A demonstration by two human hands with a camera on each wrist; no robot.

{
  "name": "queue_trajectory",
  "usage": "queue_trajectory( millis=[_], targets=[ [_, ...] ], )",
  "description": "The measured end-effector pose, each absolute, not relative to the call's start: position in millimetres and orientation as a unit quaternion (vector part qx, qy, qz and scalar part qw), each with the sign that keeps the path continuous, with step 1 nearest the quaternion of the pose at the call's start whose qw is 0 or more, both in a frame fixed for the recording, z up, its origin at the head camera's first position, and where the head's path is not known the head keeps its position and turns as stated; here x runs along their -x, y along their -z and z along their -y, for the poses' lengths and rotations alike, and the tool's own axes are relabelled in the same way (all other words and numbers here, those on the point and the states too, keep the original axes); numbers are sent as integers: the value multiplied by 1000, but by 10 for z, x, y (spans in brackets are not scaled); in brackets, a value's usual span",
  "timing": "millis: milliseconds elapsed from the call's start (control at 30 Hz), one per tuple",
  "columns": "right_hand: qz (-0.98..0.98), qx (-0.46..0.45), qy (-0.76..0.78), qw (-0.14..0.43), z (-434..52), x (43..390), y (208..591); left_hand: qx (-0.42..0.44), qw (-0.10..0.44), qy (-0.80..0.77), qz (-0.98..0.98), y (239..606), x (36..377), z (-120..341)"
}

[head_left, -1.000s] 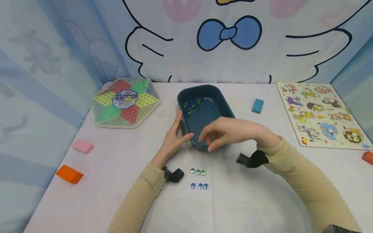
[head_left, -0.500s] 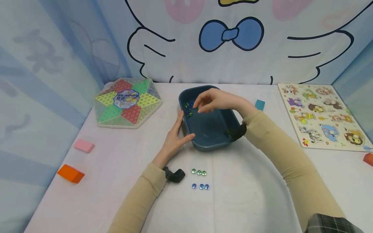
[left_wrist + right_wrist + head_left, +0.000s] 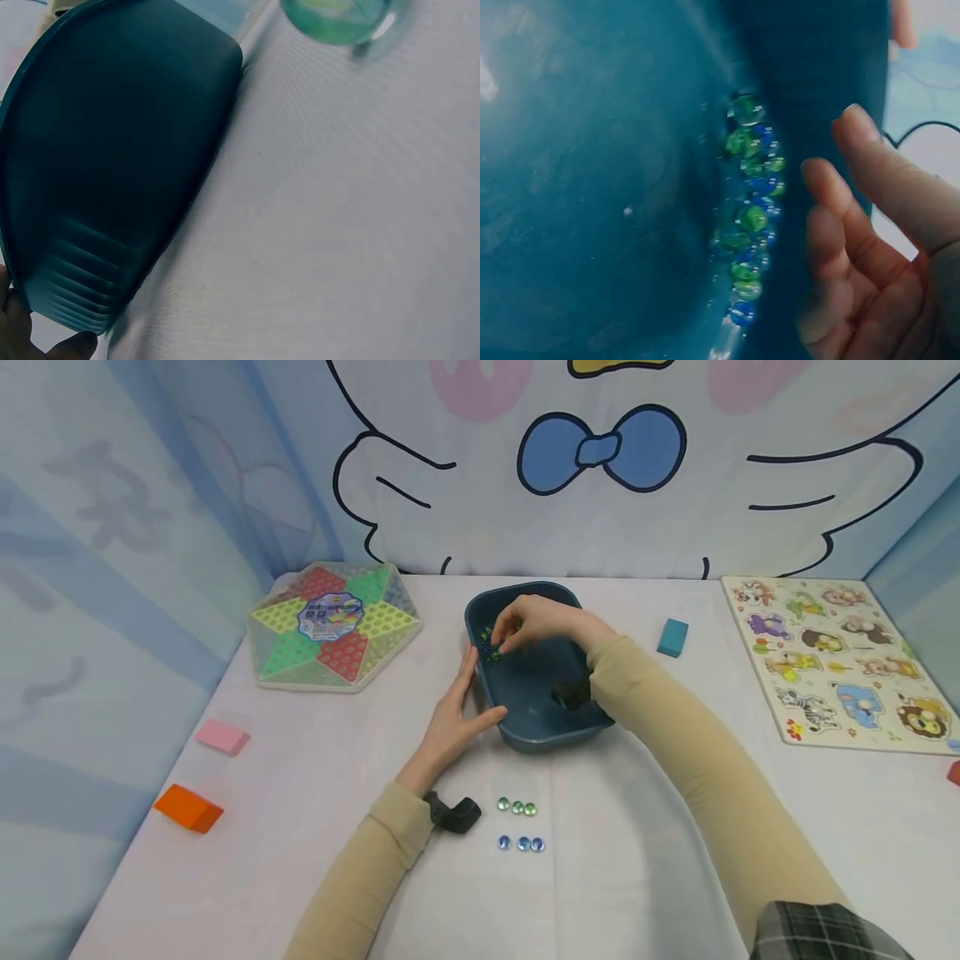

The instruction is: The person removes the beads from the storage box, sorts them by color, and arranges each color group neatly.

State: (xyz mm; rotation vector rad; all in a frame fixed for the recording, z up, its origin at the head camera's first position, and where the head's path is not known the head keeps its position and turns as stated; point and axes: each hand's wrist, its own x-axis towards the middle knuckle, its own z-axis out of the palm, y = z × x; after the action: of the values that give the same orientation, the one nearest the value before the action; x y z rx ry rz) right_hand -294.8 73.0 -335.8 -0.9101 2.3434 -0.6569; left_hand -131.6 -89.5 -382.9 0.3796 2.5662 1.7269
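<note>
In the middle of the white cloth-covered surface (image 3: 637, 827) sits the dark teal plastic tub (image 3: 528, 731), and I rest my left hand (image 3: 453, 714) flat against its near left wall, fingers straight, so it does not slide while I work inside it. My right hand (image 3: 528, 622) reaches over the rim to the far left corner, where the heap of small green and blue glass marbles (image 3: 750, 217) has gathered; its fingers are loosely curled just beside them, holding nothing yet. Near my left wrist, three green marbles (image 3: 517, 807) and three blue marbles (image 3: 521, 843) lie in two neat rows, kept apart by colour.
</note>
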Motion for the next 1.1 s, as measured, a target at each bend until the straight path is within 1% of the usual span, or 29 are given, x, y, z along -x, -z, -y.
queue_trajectory(
  millis=[67,300,500,800,1100],
  targets=[
    [-878,335,224,257,-718,2957,3400,-123,11,-554,-823,3828,1318,888],
    [-893,319,206,241,-696,2987,3490,-129,-2,-543,-830,4218,1513,927],
    [-896,312,207,238,-674,3001,3539,-134,-10,-544,-828,4218,1494,940],
    [-908,318,176,207,-609,2978,3595,-127,-10,-540,-832,4239,1503,935],
    [-910,314,172,208,-623,2988,3574,-124,-10,-542,-831,4230,1495,937]
  ],
)
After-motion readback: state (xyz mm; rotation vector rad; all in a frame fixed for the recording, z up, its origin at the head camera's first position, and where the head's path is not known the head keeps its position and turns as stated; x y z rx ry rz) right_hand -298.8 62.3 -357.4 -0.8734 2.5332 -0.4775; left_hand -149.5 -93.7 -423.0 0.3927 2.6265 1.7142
